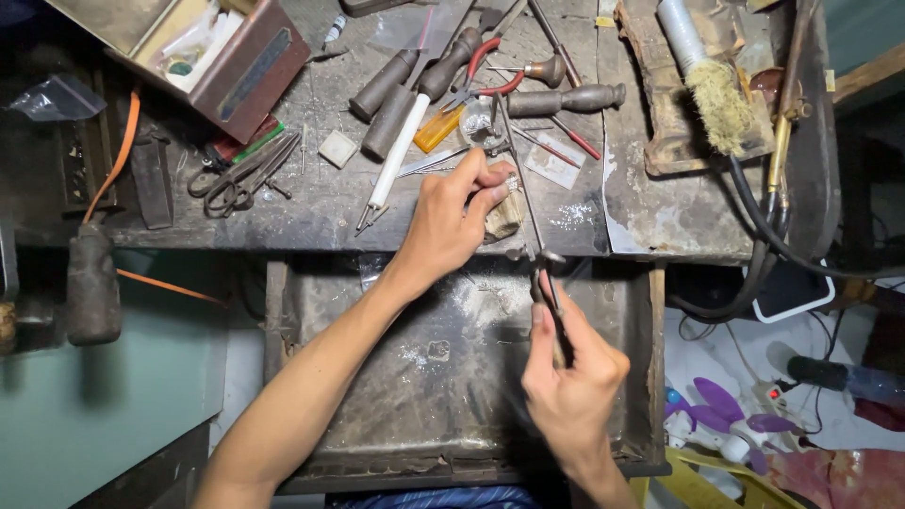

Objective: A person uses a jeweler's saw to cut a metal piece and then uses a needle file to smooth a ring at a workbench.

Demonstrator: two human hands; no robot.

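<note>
My left hand rests on the front edge of the worn workbench, its fingertips pinching a small shiny metal piece against a wooden peg. My right hand is below it, over the open drawer, gripping the handle of a thin saw frame that runs up to the pinched piece. The saw's blade is too thin to make out.
Wooden-handled files, red-handled pliers, a white-handled tool and dark shears lie on the bench. A brown box sits at back left, a brush and torch hose at right.
</note>
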